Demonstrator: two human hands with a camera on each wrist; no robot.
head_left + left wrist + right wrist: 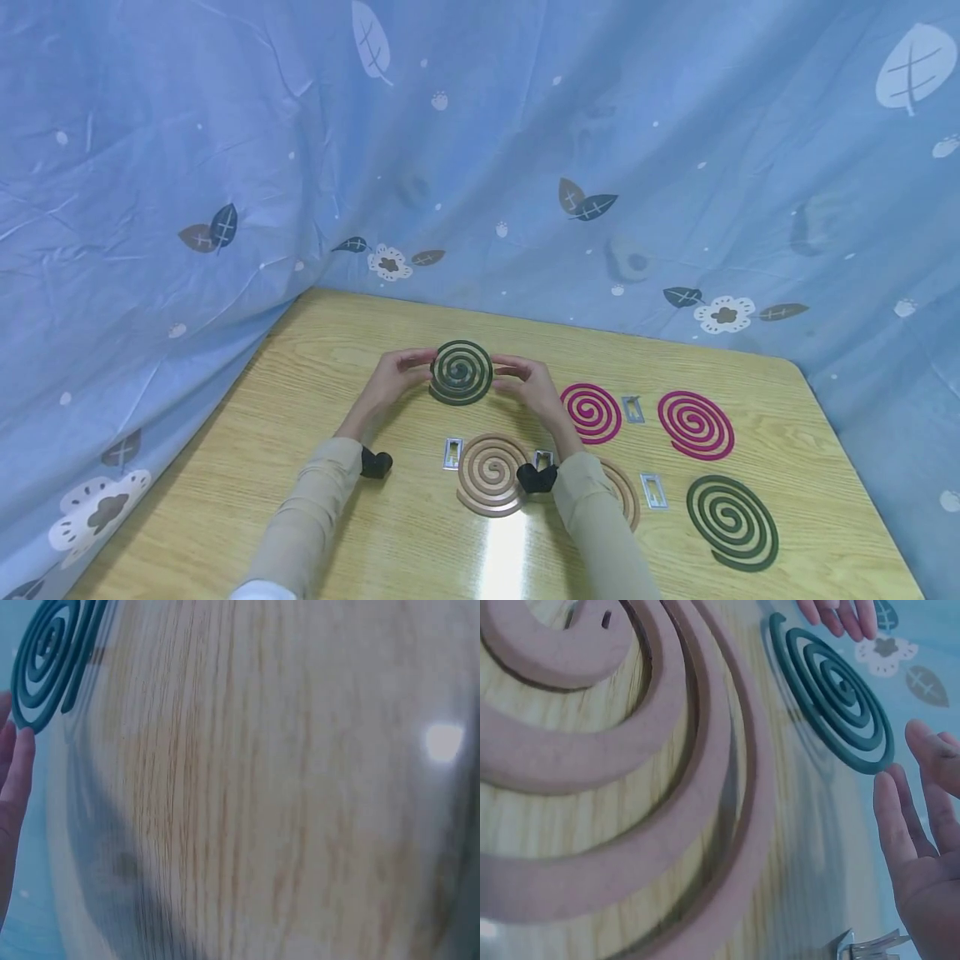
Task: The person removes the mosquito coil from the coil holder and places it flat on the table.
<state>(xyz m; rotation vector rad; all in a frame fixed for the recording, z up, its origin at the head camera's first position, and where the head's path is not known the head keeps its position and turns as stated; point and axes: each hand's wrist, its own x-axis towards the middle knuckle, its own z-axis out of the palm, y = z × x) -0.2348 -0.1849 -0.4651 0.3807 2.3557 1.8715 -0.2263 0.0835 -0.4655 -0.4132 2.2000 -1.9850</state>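
Note:
A dark green mosquito coil (450,402) sits between my two hands toward the back of the table. Its shadow in the wrist views shows it raised above the wood, and something greyish shows at its centre. My left hand (396,377) is at its left edge, fingers extended; in the left wrist view one fingertip meets the rim of the coil (47,712). On the other side, my right hand (527,383) has its fingers spread beside the coil (870,761). Whether the right fingertips touch it, I cannot tell.
Brown coils (480,502) lie below the right forearm, one partly covered by the sleeve. Pink coils (591,440) (705,457) and another green coil (750,564) lie to the right. Flat metal stands (447,464) are spread among them. A blue patterned cloth (480,150) hangs behind the table.

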